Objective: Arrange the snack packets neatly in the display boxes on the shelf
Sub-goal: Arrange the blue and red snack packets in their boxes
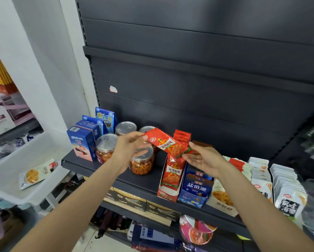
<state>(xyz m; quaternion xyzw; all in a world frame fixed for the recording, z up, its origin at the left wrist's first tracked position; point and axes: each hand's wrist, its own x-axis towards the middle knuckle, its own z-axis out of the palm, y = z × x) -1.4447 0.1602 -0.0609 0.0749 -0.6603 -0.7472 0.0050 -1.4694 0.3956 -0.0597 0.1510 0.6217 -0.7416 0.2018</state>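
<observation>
L hand (129, 146) & R hand (201, 158) pinched red packet (168, 143) by its ends, tilted, just above red box (168, 192) on shelf (101, 168).

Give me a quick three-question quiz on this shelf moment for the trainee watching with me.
1. True or false: the red snack packet is held by both the left hand and the right hand.
2. Which display box sits directly below the held packet? A. the red display box B. the blue display box C. the white bin
3. Fill in: one loose yellow packet lies in the white ____.

Key: 1. True, one hand pinches each end. 2. A. 3. bin.
</observation>
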